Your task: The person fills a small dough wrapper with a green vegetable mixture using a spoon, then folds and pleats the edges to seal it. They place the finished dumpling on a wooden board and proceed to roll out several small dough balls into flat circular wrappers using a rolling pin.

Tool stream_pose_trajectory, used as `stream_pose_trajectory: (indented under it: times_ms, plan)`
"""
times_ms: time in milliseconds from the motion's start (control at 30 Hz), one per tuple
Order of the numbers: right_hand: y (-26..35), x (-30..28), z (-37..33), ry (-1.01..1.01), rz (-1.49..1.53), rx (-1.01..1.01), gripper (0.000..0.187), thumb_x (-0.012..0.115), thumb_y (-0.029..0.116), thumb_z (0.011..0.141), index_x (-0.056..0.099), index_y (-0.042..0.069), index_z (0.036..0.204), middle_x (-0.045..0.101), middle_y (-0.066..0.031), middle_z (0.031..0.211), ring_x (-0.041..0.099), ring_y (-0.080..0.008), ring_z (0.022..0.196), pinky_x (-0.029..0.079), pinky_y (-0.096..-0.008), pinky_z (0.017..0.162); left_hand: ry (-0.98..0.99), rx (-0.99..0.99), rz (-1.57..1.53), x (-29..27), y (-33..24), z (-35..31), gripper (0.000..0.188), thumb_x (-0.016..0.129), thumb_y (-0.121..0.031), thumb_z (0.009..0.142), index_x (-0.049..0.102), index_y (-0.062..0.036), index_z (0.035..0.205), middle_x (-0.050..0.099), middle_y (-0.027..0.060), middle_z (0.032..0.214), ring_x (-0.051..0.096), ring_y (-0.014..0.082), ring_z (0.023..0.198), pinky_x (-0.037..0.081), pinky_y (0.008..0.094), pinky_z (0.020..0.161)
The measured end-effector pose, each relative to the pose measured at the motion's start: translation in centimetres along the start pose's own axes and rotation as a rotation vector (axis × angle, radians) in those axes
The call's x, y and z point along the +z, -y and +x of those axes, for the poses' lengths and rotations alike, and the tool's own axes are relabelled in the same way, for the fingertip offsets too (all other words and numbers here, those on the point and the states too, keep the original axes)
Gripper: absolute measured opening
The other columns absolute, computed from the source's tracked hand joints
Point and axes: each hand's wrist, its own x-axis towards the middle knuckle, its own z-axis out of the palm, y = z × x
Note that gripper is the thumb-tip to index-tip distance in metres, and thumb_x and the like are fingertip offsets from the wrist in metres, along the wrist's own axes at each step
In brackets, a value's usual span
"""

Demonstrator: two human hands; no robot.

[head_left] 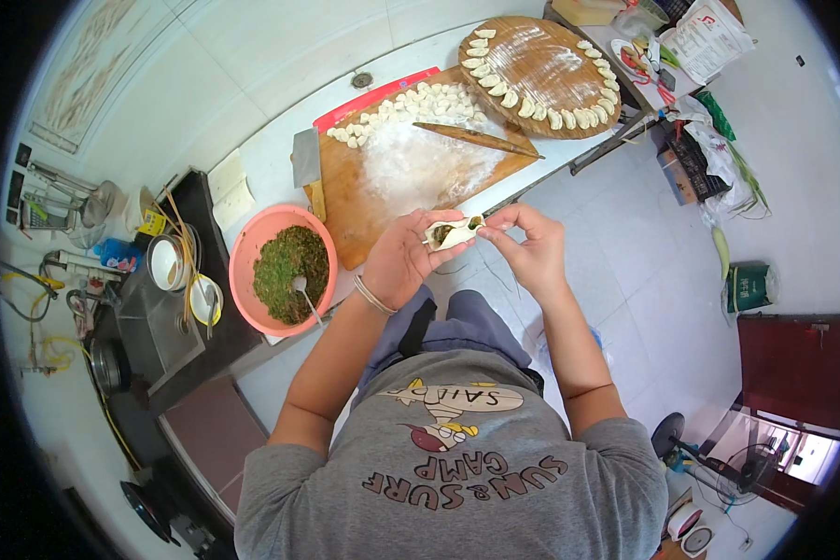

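1. Board point(345, 224): floured, with many dough pieces point(429, 100) seemingly left to use.
2. Tray point(551, 82): shaped dumplings point(511, 98), apparently done, line part of its edge.
3. Bowl point(243, 280): plenty of filling point(289, 266) remains.
4. Left hand point(406, 252): fingers curled around the wrapper point(450, 233).
5. Right hand point(532, 245): fingers pinching the wrapper's right end.
6. Wrapper: between both hands, before the torso, filled, partly folded, not yet sealed.

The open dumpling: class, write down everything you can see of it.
The dumpling is a pale, soft-looking sheet of dough folded into a small trough, open along its top. Dark filling shows at its left, with brighter green near the right end. Held on the near side of the board, it lies in the left grip, while the right grip pinches its right end.
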Motion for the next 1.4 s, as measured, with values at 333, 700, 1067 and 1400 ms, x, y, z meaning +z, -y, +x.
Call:
stream_pose_trajectory:
  times_ms: [333, 700, 1067, 1400]
  plan:
    - [1.0, 0.3, 0.2, 0.035, 0.013, 0.129, 0.026, 0.079, 0.005, 0.074, 0.071, 0.000, 0.099, 0.067, -0.0051, 0.077, 0.060, -0.0099, 0.067, 0.050, -0.0252, 0.062, 0.013, -0.019, 0.038, -1.0, 0.1, 0.6, 0.051, 0.030, -0.028, 0.102, 0.043, 0.0144, 0.128, 0.050, 0.0215, 0.130, 0.054, 0.0310, 0.119, 0.046, 0.0394, 0.103]
    - [0.1, 0.5, 0.2, 0.025, -0.391, -0.272, 0.013, 0.073, 0.002, 0.074, 0.070, 0.001, 0.086, 0.065, -0.0126, 0.075, 0.063, -0.0277, 0.070, 0.051, -0.0345, 0.063, 0.015, -0.013, 0.025, -1.1, 0.4, 1.0, 0.044, 0.035, -0.026, 0.102, 0.047, 0.0117, 0.121, 0.053, 0.0214, 0.124, 0.056, 0.0294, 0.116, 0.047, 0.0417, 0.103]
    - [0.9, 0.1, 0.5, 0.013, -0.341, -0.348, 0.024, 0.076, 0.008, 0.073, 0.071, 0.002, 0.097, 0.065, -0.0113, 0.080, 0.063, -0.0278, 0.074, 0.051, -0.0362, 0.065, -0.012, -0.018, 0.033, -1.0, 0.4, 1.0, 0.042, 0.036, -0.025, 0.101, 0.047, 0.0113, 0.121, 0.053, 0.0199, 0.125, 0.056, 0.0282, 0.115, 0.046, 0.0422, 0.104]
    - [-0.1, -0.1, 0.7, 0.109, -0.509, -0.519, 0.012, 0.073, 0.004, 0.072, 0.069, 0.004, 0.083, 0.060, -0.0079, 0.075, 0.060, -0.0248, 0.069, 0.050, -0.0356, 0.060, -0.006, -0.041, 0.057, -0.8, 0.7, 1.2, 0.041, 0.034, -0.023, 0.101, 0.046, 0.0107, 0.120, 0.051, 0.0200, 0.126, 0.054, 0.0305, 0.117, 0.046, 0.0442, 0.104]
